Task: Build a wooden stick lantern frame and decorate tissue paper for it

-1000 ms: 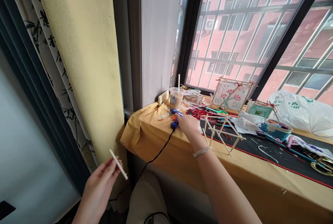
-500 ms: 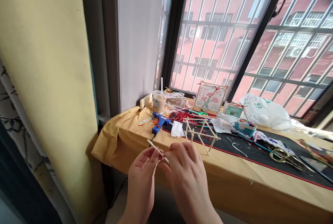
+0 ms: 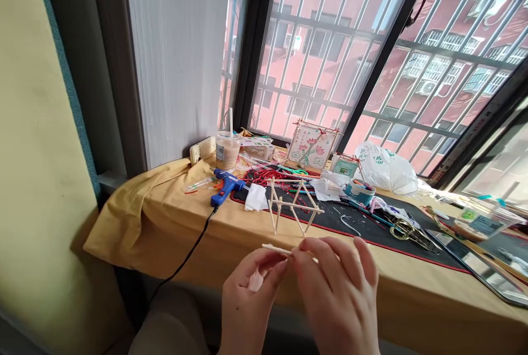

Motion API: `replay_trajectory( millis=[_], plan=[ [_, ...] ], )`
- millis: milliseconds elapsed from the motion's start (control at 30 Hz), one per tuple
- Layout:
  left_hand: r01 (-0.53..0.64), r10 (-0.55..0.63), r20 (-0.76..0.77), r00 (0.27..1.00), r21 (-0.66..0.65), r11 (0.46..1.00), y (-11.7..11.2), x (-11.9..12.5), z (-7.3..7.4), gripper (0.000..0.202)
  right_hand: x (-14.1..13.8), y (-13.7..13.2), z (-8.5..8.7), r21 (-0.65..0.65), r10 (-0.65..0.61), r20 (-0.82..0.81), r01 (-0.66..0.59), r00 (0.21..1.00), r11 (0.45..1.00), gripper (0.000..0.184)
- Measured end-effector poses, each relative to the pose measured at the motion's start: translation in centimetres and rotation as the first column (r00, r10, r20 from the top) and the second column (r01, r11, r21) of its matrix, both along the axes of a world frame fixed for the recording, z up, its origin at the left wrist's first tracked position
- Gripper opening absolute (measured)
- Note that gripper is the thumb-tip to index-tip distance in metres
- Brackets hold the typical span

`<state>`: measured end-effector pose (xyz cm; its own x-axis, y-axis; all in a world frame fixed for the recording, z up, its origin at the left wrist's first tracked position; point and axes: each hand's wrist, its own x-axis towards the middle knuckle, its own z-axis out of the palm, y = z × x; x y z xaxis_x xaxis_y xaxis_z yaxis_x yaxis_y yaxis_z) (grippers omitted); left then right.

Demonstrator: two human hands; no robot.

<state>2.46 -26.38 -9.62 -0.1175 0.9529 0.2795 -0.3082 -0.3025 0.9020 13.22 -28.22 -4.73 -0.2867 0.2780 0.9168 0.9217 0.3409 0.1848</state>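
Note:
A thin pale wooden stick (image 3: pixel 275 249) lies between my two hands, in front of the table's edge. My left hand (image 3: pixel 253 283) pinches it from below between thumb and fingers. With its fingertips, my right hand (image 3: pixel 334 280) grips the stick farther right, and its fingers hide that end. Just beyond my hands a small frame of joined wooden sticks (image 3: pixel 295 206) stands on the table. A blue hot glue gun (image 3: pixel 225 185) rests to its left, beside a folded white tissue (image 3: pixel 256 197).
A drink cup with a straw (image 3: pixel 227 148) stands near the wall. Red cord (image 3: pixel 268 176), a framed flower drawing (image 3: pixel 312 146), a tub of pens (image 3: pixel 360 192), scissors (image 3: pixel 404 229) and a plastic bag (image 3: pixel 385 168) crowd the table. The glue gun's cable (image 3: pixel 187 258) hangs over the front edge.
The view has swung to the right. My hands have shifted right with the stick, which now lies flatter than before. The stick frame and glue gun stay where they were on the table.

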Motion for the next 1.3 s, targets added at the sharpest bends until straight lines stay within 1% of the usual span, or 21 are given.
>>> replay_trajectory(
  millis=[33, 67, 133, 167, 233, 267, 300, 367, 433, 500, 600, 667, 767, 967, 1200, 1300],
  plan=[
    [-0.021, 0.024, -0.081, 0.996, 0.042, 0.999, 0.2, -0.3, -0.4, 0.014, 0.7, 0.2, -0.1, -0.006, -0.006, 0.003, 0.006, 1.000, 1.000, 0.020],
    [-0.060, 0.074, -0.160, 0.984, 0.090, 0.994, 0.6, -0.7, -0.8, 0.012, 1.3, 0.4, -0.3, -0.014, -0.014, 0.009, 0.014, 1.000, 1.000, 0.018],
    [-0.143, 0.198, -0.289, 0.937, 0.201, 0.969, 1.7, -1.7, -1.2, 0.011, 2.4, 1.1, -0.7, -0.027, -0.035, 0.034, 0.036, 0.999, 0.999, 0.016],
    [-0.178, 0.262, -0.333, 0.906, 0.262, 0.948, 2.4, -2.3, -1.2, 0.011, 2.9, 1.5, -1.0, -0.026, -0.042, 0.052, 0.043, 0.998, 0.999, 0.016],
    [-0.175, 0.338, -0.428, 0.838, 0.375, 0.910, 4.0, -3.3, -0.6, 0.011, 3.4, 2.3, -1.6, -0.006, -0.053, 0.081, 0.054, 0.995, 0.999, 0.018],
    [-0.149, 0.365, -0.468, 0.805, 0.435, 0.888, 4.8, -3.6, 0.0, 0.012, 3.6, 2.8, -1.8, 0.006, -0.057, 0.091, 0.057, 0.994, 0.998, 0.019],
    [-0.104, 0.369, -0.509, 0.778, 0.474, 0.874, 5.6, -3.8, 0.5, 0.014, 3.7, 3.2, -2.0, 0.015, -0.061, 0.100, 0.060, 0.993, 0.998, 0.020],
    [-0.006, 0.352, -0.574, 0.740, 0.517, 0.856, 7.1, -3.8, 1.6, 0.019, 3.8, 3.9, -2.4, 0.022, -0.068, 0.122, 0.066, 0.990, 0.998, 0.023],
    [0.087, 0.325, -0.614, 0.720, 0.544, 0.835, 8.3, -3.6, 2.3, 0.021, 3.8, 4.5, -2.6, 0.026, -0.075, 0.143, 0.072, 0.987, 0.997, 0.025],
    [0.177, 0.279, -0.651, 0.706, 0.543, 0.821, 9.2, -3.2, 2.5, 0.022, 3.9, 4.8, -2.8, 0.030, -0.077, 0.158, 0.073, 0.984, 0.997, 0.025],
    [0.276, 0.180, -0.705, 0.686, 0.481, 0.832, 9.8, -3.0, 2.3, 0.023, 4.0, 5.0, -2.9, 0.022, -0.080, 0.173, 0.077, 0.982, 0.997, 0.024],
    [0.283, 0.140, -0.707, 0.694, 0.446, 0.849, 9.9, -3.0, 2.2, 0.023, 4.1, 5.0, -3.0, -0.003, -0.085, 0.180, 0.087, 0.980, 0.996, 0.024],
    [0.285, 0.118, -0.696, 0.709, 0.436, 0.854, 10.1, -2.9, 2.1, 0.022, 4.0, 4.9, -2.9, -0.037, -0.089, 0.190, 0.097, 0.978, 0.995, 0.023],
    [0.324, 0.064, -0.716, 0.695, 0.391, 0.862, 10.3, -2.8, 2.1, 0.023, 3.8, 4.8, -2.7, -0.060, -0.094, 0.204, 0.108, 0.974, 0.992, 0.023],
    [0.326, 0.109, -0.715, 0.691, 0.443, 0.835, 10.4, -2.9, 2.0, 0.021, 3.7, 4.8, -2.6, -0.062, -0.102, 0.217, 0.118, 0.971, 0.991, 0.025],
    [0.339, 0.106, -0.725, 0.681, 0.440, 0.831, 10.5, -2.9, 1.9, 0.022, 3.6, 5.0, -2.5, -0.061, -0.108, 0.224, 0.124, 0.969, 0.990, 0.026]
  ],
)
